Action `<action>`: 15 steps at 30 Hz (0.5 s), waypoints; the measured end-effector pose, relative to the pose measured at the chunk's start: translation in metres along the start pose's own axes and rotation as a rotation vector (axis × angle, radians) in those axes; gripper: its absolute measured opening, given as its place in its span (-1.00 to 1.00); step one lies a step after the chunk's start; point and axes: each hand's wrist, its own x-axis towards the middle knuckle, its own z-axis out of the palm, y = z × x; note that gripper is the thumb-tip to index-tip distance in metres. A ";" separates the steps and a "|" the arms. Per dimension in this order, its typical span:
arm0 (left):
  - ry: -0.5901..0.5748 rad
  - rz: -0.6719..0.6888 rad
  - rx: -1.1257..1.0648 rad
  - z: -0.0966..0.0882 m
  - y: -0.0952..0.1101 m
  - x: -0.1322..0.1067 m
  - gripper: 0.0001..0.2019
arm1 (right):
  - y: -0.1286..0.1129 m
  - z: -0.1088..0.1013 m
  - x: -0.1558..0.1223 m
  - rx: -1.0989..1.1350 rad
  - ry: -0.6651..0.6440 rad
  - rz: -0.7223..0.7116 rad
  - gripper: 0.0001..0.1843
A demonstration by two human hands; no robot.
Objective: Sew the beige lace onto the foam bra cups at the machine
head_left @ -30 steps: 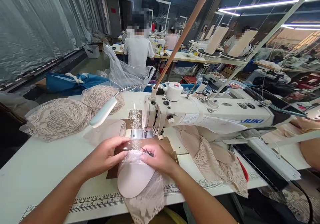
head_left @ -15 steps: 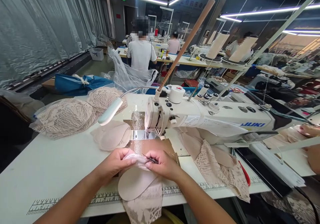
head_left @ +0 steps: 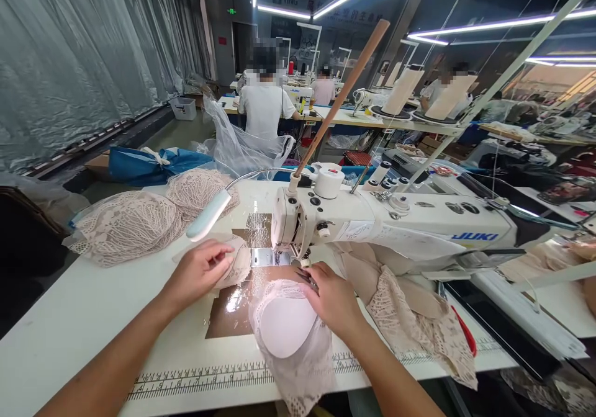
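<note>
My right hand (head_left: 331,296) is closed around small dark thread snips (head_left: 308,279). Its fingers touch the edge of a lace piece with a smooth pale foam cup (head_left: 287,327), which lies in front of the sewing machine (head_left: 335,212), its lower lace (head_left: 302,398) hanging over the table's front edge. At the left, my left hand (head_left: 202,271) is over another beige cup piece (head_left: 239,262) beside the needle area. Its fingers are bent, with thumb and fingertips apart and nothing visible between them; whether they touch the cup is unclear.
Stacked lace cups (head_left: 135,228) lie at the table's left, below a gooseneck lamp (head_left: 209,215). More beige lace pieces (head_left: 400,318) lie under the machine arm at the right. A printed ruler (head_left: 209,376) runs along the front edge. Co-workers (head_left: 265,107) sit farther back.
My left hand has let go of the lace edge and moved left to the other cup piece. The piece both hands held up now lies flatter on the table, slightly right, beside my right hand.
</note>
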 end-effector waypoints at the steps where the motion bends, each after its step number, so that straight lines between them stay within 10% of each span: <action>1: 0.026 -0.003 0.055 -0.001 -0.006 0.009 -0.59 | -0.003 0.001 -0.001 -0.007 0.020 -0.053 -0.68; 7: -0.035 -0.109 0.135 0.006 -0.031 0.047 -0.39 | -0.018 0.020 -0.011 -0.023 -0.133 -0.398 -0.68; 15: -0.160 -0.264 -0.049 0.009 -0.031 0.037 -0.83 | -0.005 0.027 -0.017 0.050 -0.162 -0.376 -0.68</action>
